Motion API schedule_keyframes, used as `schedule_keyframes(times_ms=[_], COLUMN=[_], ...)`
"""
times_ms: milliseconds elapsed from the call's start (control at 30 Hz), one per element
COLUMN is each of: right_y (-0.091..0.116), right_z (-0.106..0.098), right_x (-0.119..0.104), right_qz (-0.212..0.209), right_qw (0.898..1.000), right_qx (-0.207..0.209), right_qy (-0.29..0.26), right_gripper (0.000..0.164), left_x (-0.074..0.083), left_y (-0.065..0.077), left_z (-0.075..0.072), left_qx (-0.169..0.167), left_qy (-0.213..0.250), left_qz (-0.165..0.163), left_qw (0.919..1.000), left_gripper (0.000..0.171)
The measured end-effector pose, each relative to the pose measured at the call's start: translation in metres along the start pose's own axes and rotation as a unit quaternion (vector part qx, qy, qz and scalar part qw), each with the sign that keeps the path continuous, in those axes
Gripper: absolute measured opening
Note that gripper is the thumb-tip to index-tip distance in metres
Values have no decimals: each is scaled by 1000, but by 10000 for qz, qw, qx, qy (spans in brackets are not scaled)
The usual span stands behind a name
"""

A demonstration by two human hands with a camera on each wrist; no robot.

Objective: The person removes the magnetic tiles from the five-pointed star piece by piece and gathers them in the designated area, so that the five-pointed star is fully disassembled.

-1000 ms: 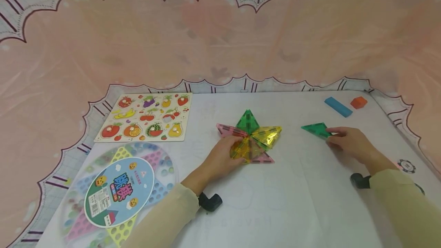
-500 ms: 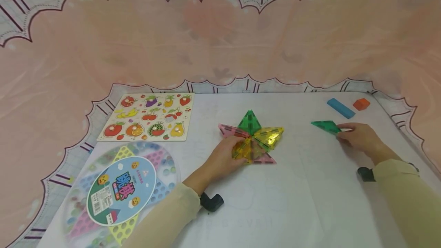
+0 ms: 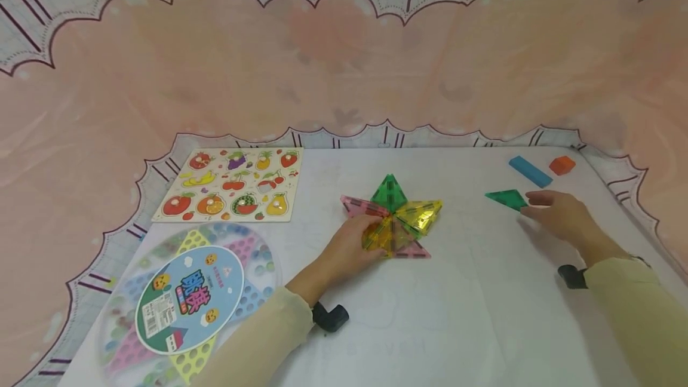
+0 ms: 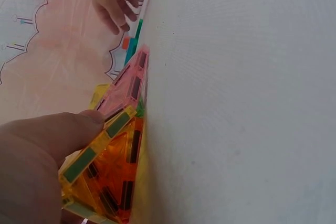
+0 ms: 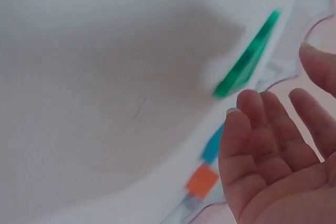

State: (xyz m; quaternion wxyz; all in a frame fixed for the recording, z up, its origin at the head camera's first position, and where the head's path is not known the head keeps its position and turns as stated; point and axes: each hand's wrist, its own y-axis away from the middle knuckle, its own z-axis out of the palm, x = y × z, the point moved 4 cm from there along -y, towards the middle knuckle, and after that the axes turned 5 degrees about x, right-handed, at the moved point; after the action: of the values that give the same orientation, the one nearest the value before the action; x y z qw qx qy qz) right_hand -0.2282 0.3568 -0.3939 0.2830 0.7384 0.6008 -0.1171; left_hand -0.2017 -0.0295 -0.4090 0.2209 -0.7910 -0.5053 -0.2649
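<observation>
In the head view, magnetic tiles in green, yellow and pink form a star [image 3: 419,214] on the white table. My left hand [image 3: 346,249] holds a yellow magnetic tile [image 4: 89,156] at the star's near left; the left wrist view shows the thumb on its edge, the other fingers mostly hidden. To the right lies a green triangular magnetic tile [image 3: 506,198], flat on the table. Beside it is my right hand [image 3: 561,217]. The right wrist view shows that hand's fingers relaxed and apart from the green tile [image 5: 249,56], with nothing in them.
A blue block [image 3: 530,171] and an orange block [image 3: 562,165] lie at the back right. On the left are a fruit puzzle board [image 3: 295,196] and a round Chinese-checkers set [image 3: 188,300]. A patterned peach cloth [image 3: 344,64] hangs behind the table.
The right hand moved slightly right with the green tile, then let go of it; the tile now lies flat. The left hand stays at the star.
</observation>
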Motion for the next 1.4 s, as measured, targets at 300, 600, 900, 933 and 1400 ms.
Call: schedule_keyframes(times_ms=[300, 600, 900, 933, 1400], right_y=[39, 55, 57, 56, 47], right_z=[30, 81, 114, 116, 125], right_x=[-53, -96, -124, -126, -139], right_qz=[-1227, -1967, -2196, -2210, -2415], right_qw=[9920, 9774, 9660, 9655, 9562], right_qx=[134, -423, -1140, -1164, -1431], right_qy=[-244, -648, -752, -734, -831], right_gripper=[64, 48, 43, 42, 35], left_x=[2, 0, 2, 2, -1], left_y=[2, 3, 3, 3, 3], left_z=[-2, 0, -1, -1, 0], left_qx=[27, 41, 17, 6, 66], left_qy=[-11, 41, 60, 59, 44], left_qz=[20, 78, 90, 73, 155], left_qw=[10000, 10000, 9999, 10000, 9998], left_gripper=[59, 58, 58, 58, 57])
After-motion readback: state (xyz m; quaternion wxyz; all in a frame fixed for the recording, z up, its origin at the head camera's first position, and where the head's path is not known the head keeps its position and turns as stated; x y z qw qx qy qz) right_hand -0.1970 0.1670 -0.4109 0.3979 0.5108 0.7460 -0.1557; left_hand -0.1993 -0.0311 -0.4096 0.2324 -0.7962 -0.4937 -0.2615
